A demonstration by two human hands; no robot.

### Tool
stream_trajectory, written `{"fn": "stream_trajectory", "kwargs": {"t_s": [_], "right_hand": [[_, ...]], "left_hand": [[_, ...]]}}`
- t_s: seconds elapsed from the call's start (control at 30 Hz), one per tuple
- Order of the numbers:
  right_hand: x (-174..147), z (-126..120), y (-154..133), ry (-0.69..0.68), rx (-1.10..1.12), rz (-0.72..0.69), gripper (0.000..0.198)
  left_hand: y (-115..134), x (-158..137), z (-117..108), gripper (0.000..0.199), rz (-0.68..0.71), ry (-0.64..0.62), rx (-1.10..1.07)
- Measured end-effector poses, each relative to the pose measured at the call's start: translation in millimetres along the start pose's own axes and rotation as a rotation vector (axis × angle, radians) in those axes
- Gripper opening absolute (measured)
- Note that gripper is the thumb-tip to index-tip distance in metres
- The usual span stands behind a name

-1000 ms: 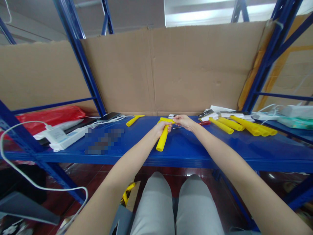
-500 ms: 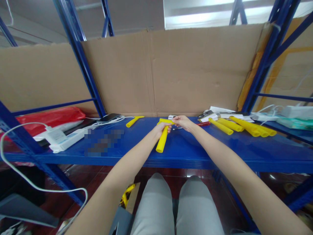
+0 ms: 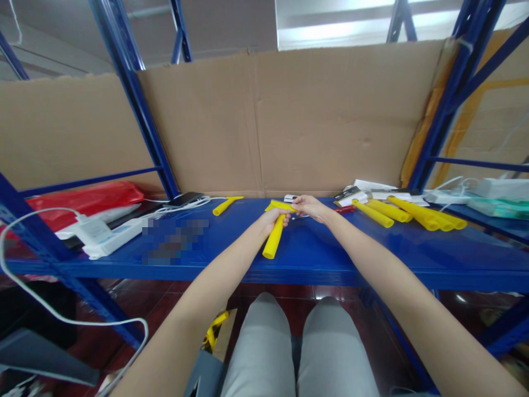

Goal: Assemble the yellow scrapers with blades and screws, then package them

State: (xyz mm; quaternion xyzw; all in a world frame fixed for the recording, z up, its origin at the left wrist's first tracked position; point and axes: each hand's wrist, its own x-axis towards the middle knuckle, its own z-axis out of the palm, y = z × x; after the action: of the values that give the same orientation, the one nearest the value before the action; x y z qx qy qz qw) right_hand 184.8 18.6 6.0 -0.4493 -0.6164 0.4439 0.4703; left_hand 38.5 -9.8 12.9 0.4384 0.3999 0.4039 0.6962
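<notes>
A yellow T-shaped tool with a round, tube-like handle (image 3: 271, 243) is held just above the blue shelf, its handle pointing down toward me. My left hand (image 3: 276, 218) is closed around it where handle and crosspiece meet. At the right end of the crosspiece, my right hand (image 3: 306, 206) is pinched shut with its fingertips against the yellow part. Any small item between those fingertips is hidden. Behind the right wrist lies a red-handled tool (image 3: 345, 209) with a thin metal shaft, probably a screwdriver.
Several yellow handles (image 3: 413, 214) lie at the shelf's right. Another yellow T-shaped piece (image 3: 225, 205) lies left of centre. A white power strip (image 3: 118, 237) with cables sits at the left, beside a red bag (image 3: 88, 201). Cardboard (image 3: 330, 121) stands along the back.
The yellow tool and both hands have barely moved; the handle's lower end has shifted very slightly left. Both hands keep their hold.
</notes>
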Motion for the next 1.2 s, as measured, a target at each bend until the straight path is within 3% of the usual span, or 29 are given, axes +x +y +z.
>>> {"fn": "stream_trajectory", "kwargs": {"t_s": [0.4, 0.63, 0.83, 1.2], "right_hand": [[-0.5, -5.8, 4.4, -0.057, -0.029, -0.077, 0.020], [12.0, -11.8, 8.0, 0.005, -0.497, -0.444, 0.014], [17.1, -15.6, 8.4, -0.006, -0.722, -0.627, 0.013], [6.0, -9.8, -1.2, -0.048, -1.044, -0.583, 0.008]], "left_hand": [[0.5, 4.5, -3.7, 0.021, 0.004, -0.015, 0.003], [0.7, 2.5, -2.4, 0.024, 0.023, 0.012, -0.032], [2.6, -2.6, -0.1, 0.025, 0.018, 0.045, -0.035], [2.0, 1.1, -1.4, 0.020, 0.007, 0.006, 0.033]]}}
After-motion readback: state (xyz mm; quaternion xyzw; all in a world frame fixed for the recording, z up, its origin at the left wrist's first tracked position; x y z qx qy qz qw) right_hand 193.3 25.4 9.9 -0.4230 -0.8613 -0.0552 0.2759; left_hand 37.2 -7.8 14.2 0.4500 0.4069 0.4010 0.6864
